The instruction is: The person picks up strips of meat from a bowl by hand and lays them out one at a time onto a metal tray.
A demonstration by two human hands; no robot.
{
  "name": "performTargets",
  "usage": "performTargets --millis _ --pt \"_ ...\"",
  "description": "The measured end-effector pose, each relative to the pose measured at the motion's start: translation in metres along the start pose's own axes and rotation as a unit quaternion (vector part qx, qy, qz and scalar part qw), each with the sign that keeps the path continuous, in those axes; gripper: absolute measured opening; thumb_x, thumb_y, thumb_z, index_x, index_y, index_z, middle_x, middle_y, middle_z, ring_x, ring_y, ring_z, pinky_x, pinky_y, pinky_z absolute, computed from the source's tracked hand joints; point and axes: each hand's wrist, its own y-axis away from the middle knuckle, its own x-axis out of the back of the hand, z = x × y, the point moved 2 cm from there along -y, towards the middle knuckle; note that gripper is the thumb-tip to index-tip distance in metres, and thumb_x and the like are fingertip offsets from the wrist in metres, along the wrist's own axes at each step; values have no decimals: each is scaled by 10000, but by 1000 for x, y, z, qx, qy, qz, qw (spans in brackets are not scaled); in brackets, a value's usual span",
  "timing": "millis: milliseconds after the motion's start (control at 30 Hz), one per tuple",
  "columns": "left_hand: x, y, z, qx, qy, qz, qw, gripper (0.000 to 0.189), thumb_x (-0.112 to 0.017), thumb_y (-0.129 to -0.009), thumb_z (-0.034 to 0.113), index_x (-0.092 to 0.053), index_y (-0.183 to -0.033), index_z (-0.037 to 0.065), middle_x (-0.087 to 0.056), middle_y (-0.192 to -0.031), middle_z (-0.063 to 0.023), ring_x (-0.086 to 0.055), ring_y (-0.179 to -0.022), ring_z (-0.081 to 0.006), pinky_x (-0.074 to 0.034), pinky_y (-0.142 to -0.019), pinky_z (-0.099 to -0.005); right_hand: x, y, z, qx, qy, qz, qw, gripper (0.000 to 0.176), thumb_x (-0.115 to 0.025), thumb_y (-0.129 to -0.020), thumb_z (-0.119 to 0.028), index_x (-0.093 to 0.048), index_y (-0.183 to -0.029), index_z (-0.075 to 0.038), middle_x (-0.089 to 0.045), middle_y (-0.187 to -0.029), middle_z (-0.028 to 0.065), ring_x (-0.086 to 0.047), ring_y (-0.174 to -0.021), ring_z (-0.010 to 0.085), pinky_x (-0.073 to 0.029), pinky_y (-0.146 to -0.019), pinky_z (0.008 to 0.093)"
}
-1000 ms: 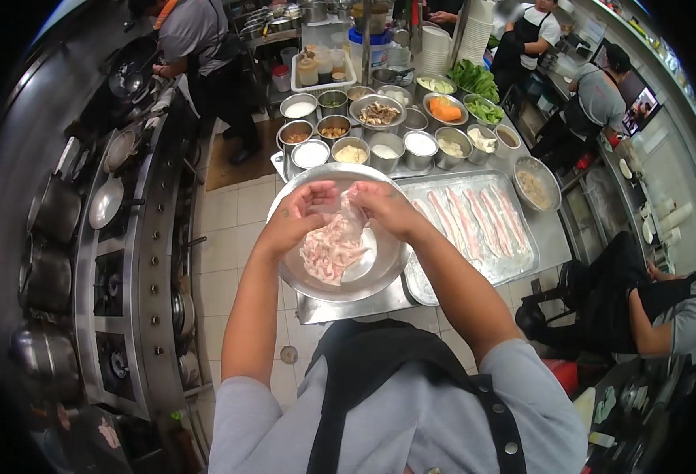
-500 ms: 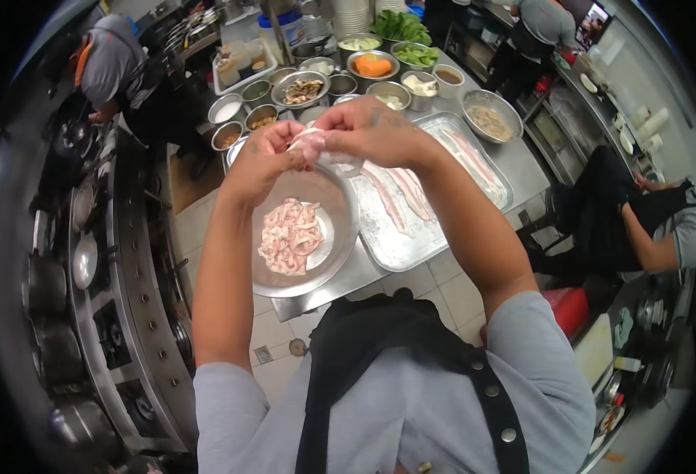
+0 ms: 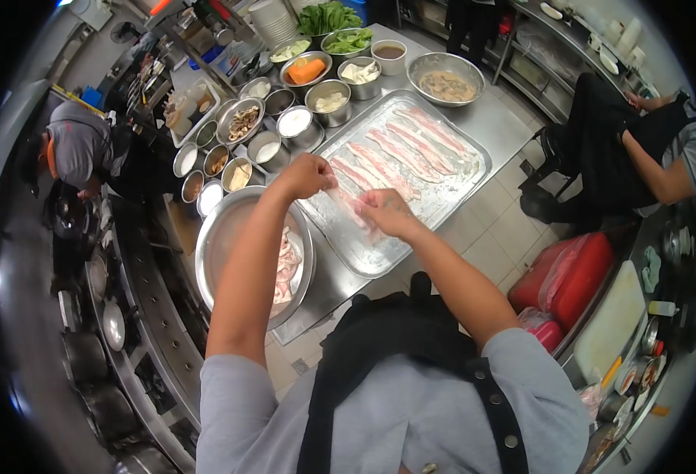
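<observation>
A strip of raw, bacon-like meat is stretched between my hands above the left part of a metal tray. My left hand pinches its far end, and my right hand pinches it closer to me. More meat strips lie side by side across the tray. Left of the tray stands a large metal bowl holding a pile of raw meat strips, partly hidden behind my left forearm.
Several metal containers crowd the table's back left, among them sliced mushrooms, carrots and leafy greens. A bowl of battered-looking food stands behind the tray. One person stands left; another sits right, near a red container.
My hands have come down from above the bowl to the tray and moved apart, with the bunched meat now drawn out into a strip. The view has turned.
</observation>
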Motion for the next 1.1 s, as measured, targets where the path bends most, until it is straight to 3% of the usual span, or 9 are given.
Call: performTargets --millis 200,233,333,400,533,633,833,900,1100 --pt "-29 -51 -41 119 -184 -124 968 167 -742 -681 168 -700 -771 34 -645 -642 -54 -567 -529 -123 -471 -504 -292 -3 -10 75 -9 63 65 996 229 -661 -804 -150 -674 -929 42 -671 -701 110 -620 -568 155 -496 -559 315" --pt "-31 -56 -42 145 -226 -130 954 175 -744 -679 172 -725 -799 45 -685 -703 -114 -644 -610 -212 -518 -611 -342 -4 -8 76 -19 56 77 995 222 -657 -807 -147 -674 -922 42 -668 -689 113 -626 -572 167 -497 -564 322" --pt "-40 -77 -58 152 -272 -151 938 182 -740 -688 176 -728 -811 43 -690 -729 -137 -656 -643 -240 -521 -629 -362 -4 -5 72 -46 62 98 992 210 -646 -808 -130 -673 -920 46 -662 -671 125 -640 -585 190 -498 -579 338" --pt "-48 -89 -74 163 -312 -163 922 239 -759 -687 194 -728 -857 29 -708 -839 -157 -685 -759 -282 -534 -696 -374 -7 -7 79 -101 5 90 991 215 -646 -805 -120 -668 -940 46 -665 -689 134 -642 -588 199 -499 -583 347" --pt "-61 -112 -109 160 -424 -163 876 345 -775 -699 223 -710 -962 10 -686 -1051 -185 -664 -1000 -321 -532 -824 -377 -4 -2 70 -81 51 121 988 184 -646 -798 -106 -666 -906 41 -652 -664 132 -637 -571 197 -500 -569 352" --pt "-62 -112 -114 165 -408 -138 887 333 -732 -693 290 -734 -908 36 -695 -982 -179 -657 -941 -348 -518 -845 -413 -1 -2 65 -105 48 114 987 188 -665 -787 -111 -664 -904 37 -668 -729 180 -674 -661 262 -517 -633 372" --pt "-55 -89 -63 203 -401 -55 891 329 -733 -748 183 -684 -1028 17 -670 -1108 -188 -653 -1045 -312 -531 -854 -393 -1 -2 83 -64 107 107 986 220 -695 -773 -128 -648 -910 38 -660 -904 262 -651 -914 398 -508 -792 426" --pt "-53 -90 -65 205 -399 -7 894 256 -649 -804 151 -690 -1026 31 -671 -1110 -183 -656 -1034 -316 -531 -850 -401 0 4 75 -83 123 105 983 217 -693 -773 -129 -645 -905 37 -661 -897 255 -650 -908 397 -508 -792 432" --pt "-42 -97 -64 169 -385 105 901 346 -679 -808 264 -660 -1061 29 -671 -1086 -177 -637 -1055 -340 -517 -888 -427 12 31 65 -65 239 111 963 232 -696 -781 -185 -643 -889 14 -664 -883 230 -641 -894 398 -503 -779 460"
